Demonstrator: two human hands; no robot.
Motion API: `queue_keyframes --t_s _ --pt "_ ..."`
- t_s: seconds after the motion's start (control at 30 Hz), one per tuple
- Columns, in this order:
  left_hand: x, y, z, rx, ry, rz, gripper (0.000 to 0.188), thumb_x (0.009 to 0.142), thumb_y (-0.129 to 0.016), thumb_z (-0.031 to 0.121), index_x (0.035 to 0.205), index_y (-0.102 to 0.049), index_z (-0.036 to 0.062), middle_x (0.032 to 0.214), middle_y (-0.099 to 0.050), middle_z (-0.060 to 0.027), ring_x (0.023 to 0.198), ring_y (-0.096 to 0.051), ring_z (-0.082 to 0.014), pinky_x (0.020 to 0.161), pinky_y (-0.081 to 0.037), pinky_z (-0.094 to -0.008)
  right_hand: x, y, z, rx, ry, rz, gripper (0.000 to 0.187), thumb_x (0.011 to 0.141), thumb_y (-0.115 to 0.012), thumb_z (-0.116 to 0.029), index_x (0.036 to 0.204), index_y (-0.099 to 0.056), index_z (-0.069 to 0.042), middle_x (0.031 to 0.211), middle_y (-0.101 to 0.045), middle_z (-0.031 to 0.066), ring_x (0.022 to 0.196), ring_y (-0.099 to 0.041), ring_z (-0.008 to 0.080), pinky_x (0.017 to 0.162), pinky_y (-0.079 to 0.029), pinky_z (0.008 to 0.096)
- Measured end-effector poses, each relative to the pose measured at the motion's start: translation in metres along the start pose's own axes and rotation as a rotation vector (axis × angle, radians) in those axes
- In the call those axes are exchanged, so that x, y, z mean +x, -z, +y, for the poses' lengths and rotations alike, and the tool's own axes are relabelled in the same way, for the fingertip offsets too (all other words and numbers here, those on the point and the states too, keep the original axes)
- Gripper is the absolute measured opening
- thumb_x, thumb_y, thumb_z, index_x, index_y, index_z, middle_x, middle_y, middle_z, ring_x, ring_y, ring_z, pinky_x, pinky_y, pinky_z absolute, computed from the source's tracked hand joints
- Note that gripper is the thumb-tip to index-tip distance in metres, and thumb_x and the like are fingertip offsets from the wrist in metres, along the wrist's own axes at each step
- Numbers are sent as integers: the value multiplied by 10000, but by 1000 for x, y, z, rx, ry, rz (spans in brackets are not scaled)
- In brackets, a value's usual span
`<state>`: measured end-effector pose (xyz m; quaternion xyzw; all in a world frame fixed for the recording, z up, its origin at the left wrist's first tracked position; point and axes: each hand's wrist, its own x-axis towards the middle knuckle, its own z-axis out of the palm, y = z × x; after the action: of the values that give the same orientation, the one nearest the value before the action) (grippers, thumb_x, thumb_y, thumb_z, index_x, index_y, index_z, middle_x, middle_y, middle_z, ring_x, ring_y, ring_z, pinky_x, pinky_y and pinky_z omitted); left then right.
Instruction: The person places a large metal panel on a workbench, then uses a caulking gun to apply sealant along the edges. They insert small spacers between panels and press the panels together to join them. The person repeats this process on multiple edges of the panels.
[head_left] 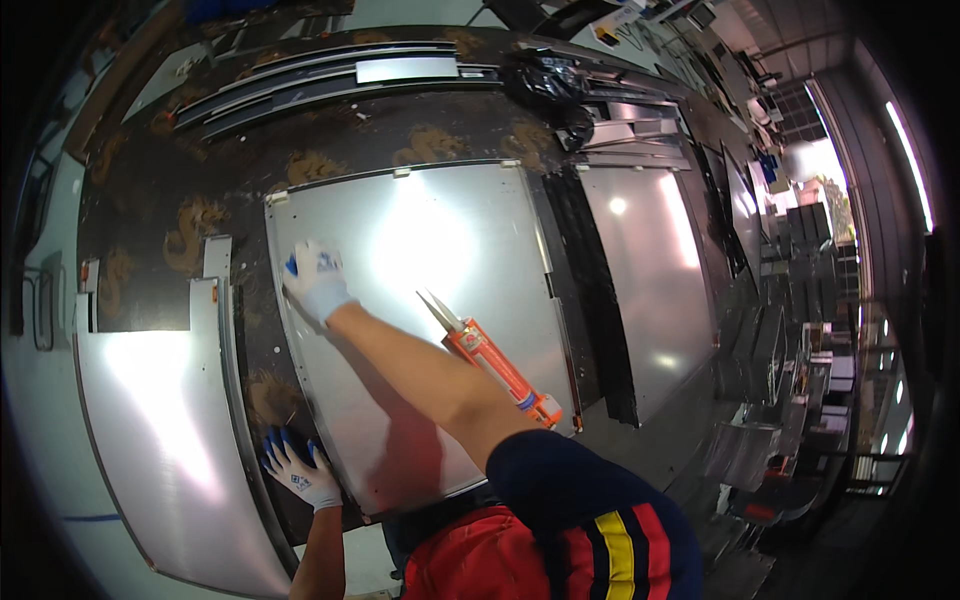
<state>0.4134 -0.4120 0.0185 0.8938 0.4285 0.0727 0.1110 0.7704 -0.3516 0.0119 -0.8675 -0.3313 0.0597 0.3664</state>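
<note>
A large silvery metal panel (450, 230) lies flat on the dark table, with small pale pieces along its far edge. My right hand (318, 278), in a white glove with blue fingertips, reaches across to the panel's left edge. Its fingers are curled there, and whatever they hold is too small or hidden to make out. My left hand (300, 477), gloved alike, rests with fingers spread beside the panel's near left corner. An orange-red sealant gun (495, 362) with a pointed nozzle lies on the panel, right of my right forearm.
Another metal panel (150, 400) lies at the left, and a further one (645, 260) at the right beside black strips (592, 290). Long metal profiles (320, 85) and a black plastic bag (545, 82) lie along the far side. The table covering (195, 235) has golden dragon prints.
</note>
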Motion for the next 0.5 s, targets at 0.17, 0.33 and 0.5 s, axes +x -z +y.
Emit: queue_keyframes --t_s 0.17,0.33,0.5 --pt "-5 -8 -5 39 -35 29 615 1020 -627 350 1554 -523 63 1640 -475 -164 1551 -384 -380 1300 -209 -602 -132 89 -7 370 -458 -114 395 938 -763 -395 1004 -617 -33 1055 -618 200 1012 -612 425 935 -490 500" --pt "-11 -18 -13 121 -3 5 614 1044 -596 368 1583 -496 90 1677 -423 -161 1565 -354 -382 1305 -193 -607 -263 223 32 -154 -292 112 641 847 -853 -423 1295 -634 -20 1361 -586 212 1286 -532 435 1105 -423 531" --pt "-20 -22 -25 145 -48 46 616 1048 -591 383 1581 -490 91 1684 -404 -158 1565 -332 -409 1299 -185 -618 -339 283 95 -360 -541 -51 869 812 -872 -434 1480 -518 -6 1370 -589 214 1295 -536 414 1096 -426 529"
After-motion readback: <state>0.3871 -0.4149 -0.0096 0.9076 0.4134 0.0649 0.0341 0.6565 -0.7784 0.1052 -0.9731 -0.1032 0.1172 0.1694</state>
